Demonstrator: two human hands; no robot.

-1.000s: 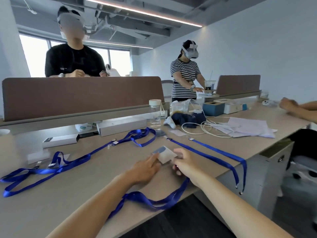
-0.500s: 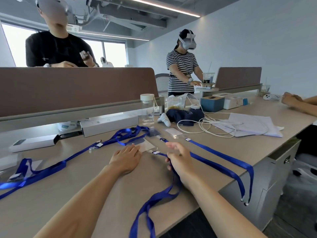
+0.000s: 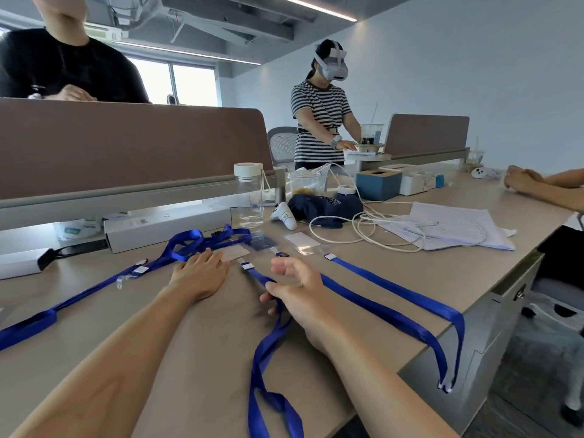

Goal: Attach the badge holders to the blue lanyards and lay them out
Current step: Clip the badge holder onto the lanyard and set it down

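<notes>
**Near field.** A blue lanyard (image 3: 271,352) trails off the near edge of the counter (image 3: 205,358) and runs up into the right hand (image 3: 294,289). The curled fingers and thumb of this hand grip the strap. The lanyard's clip end (image 3: 247,266) lies on the counter just beyond the hand.

**Middle field.** The left hand (image 3: 202,275) lies palm down on the counter with its fingers straight. Its fingertips are at the edge of a clear badge holder (image 3: 235,252), though contact cannot be confirmed. To the right, a second lanyard (image 3: 395,295) lies flat, with its loop hanging over the counter's corner. To the left, a third lanyard (image 3: 63,308) stretches along the counter. A bunched lanyard (image 3: 192,243) lies just past the left hand. A second badge holder (image 3: 301,242) lies loose near the clip ends.

**Far field.** A clear bottle (image 3: 248,200), a white box (image 3: 167,222), a white cable (image 3: 373,229) and papers (image 3: 452,226) are on the counter.
</notes>
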